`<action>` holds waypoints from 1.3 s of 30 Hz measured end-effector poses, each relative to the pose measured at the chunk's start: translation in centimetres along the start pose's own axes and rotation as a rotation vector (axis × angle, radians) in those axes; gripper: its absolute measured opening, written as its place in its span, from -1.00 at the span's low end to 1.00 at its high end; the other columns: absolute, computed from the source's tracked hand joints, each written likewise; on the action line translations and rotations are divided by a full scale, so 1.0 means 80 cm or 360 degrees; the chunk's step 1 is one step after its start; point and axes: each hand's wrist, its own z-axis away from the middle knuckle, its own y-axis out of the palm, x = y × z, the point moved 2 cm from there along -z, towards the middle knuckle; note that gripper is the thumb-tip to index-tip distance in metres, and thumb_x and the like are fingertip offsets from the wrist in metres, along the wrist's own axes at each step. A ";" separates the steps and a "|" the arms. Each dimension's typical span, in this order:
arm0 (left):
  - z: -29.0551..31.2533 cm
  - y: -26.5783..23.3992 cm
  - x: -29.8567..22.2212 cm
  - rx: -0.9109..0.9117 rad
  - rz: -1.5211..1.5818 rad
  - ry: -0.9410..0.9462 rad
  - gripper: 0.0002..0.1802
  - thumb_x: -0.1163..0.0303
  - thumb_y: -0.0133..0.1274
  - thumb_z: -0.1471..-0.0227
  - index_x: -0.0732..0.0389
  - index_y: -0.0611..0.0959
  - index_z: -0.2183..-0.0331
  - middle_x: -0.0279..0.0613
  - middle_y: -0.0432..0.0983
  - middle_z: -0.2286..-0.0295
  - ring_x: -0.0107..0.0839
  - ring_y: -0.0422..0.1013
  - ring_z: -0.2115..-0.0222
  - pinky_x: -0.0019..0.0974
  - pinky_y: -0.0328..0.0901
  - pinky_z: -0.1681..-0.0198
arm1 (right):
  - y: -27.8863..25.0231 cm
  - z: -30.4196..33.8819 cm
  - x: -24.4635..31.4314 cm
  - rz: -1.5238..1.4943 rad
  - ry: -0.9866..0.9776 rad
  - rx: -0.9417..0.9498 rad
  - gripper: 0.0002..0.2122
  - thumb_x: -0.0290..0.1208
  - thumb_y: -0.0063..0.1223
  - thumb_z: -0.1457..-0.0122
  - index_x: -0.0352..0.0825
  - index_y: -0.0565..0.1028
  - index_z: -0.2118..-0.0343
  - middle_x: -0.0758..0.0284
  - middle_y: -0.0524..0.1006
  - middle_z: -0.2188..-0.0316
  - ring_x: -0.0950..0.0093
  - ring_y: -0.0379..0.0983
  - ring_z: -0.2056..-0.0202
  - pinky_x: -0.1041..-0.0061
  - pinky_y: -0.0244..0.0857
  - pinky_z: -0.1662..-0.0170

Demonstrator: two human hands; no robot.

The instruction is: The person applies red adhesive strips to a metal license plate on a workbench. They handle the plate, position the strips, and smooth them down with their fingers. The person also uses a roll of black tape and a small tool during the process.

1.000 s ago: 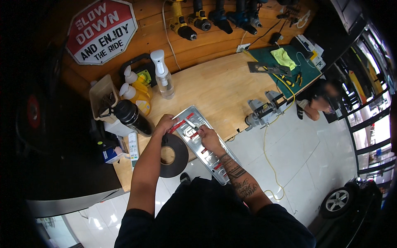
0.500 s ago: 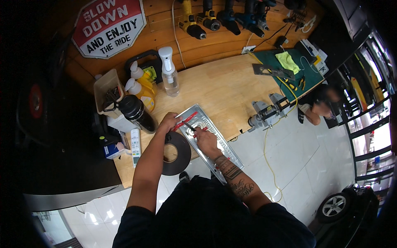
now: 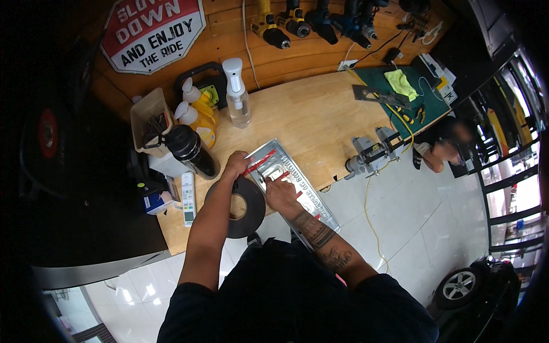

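A silver metal number plate (image 3: 309, 197) with raised characters slants across the near edge of the workbench. Red strips of tape lie across it; the longest red strip (image 3: 261, 162) crosses its far end. My left hand (image 3: 235, 164) is closed at the plate's far left corner, its fingertips on the end of that strip. My right hand (image 3: 281, 195) rests over the middle of the plate, fingers curled together by a shorter red strip (image 3: 283, 176); what they hold is hidden. Below my left hand a large black tape roll (image 3: 256, 210) lies against the plate.
Left on the workbench (image 3: 303, 103) stand a black bottle (image 3: 191, 151), yellow pump bottles (image 3: 201, 127), a spray bottle (image 3: 238, 103) and a white remote control (image 3: 188, 200). A metal clamp-like device (image 3: 372, 157) sits at the right edge. Another person (image 3: 443, 151) is beyond it.
My right hand has shifted slightly down and left, and the slim dark tool that showed past its fingertips is hardly visible now. My left hand stays at the red strip's end.
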 end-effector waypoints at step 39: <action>0.140 -0.052 -0.016 0.0161 -0.1007 0.0332 0.29 0.41 0.47 0.52 0.11 0.10 -0.25 0.07 0.28 -0.02 0.09 0.21 -0.06 -0.03 0.21 -0.11 | -0.013 -0.013 -0.071 -0.1018 0.0490 -0.0191 -0.86 -0.46 -0.03 -0.14 -0.38 0.52 0.31 0.10 0.46 0.66 0.31 0.42 0.63 0.38 0.27 0.51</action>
